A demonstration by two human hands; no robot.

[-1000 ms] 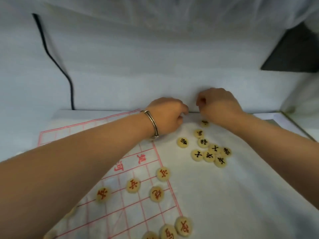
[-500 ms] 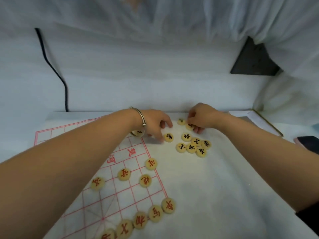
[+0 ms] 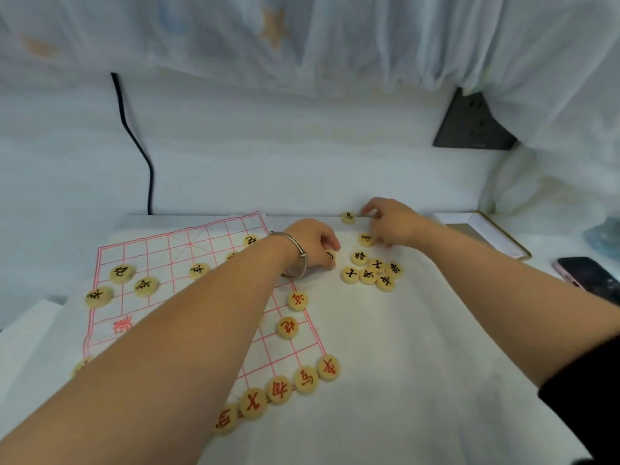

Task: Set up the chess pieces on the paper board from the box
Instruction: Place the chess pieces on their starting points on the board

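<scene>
The board (image 3: 174, 260) is the landmark; judging by what lies on it, setup is roughly half done. Along its near edge five red pieces (image 3: 280, 389) sit in a row, with two more red ones just up its right side, and more may hide under the left arm. At its far end five black pieces (image 3: 122, 273) show, though others may be covered. Off its right edge lies a loose cluster (image 3: 372, 271) of six black pieces, plus two nearer the wall, unplaced. The left hand (image 3: 313, 248) curls fingertips-down on a ninth piece just right of the board, whether pinched I cannot tell; the right hand (image 3: 391, 223) hovers half-curled beyond the cluster, its hold unclear.
</scene>
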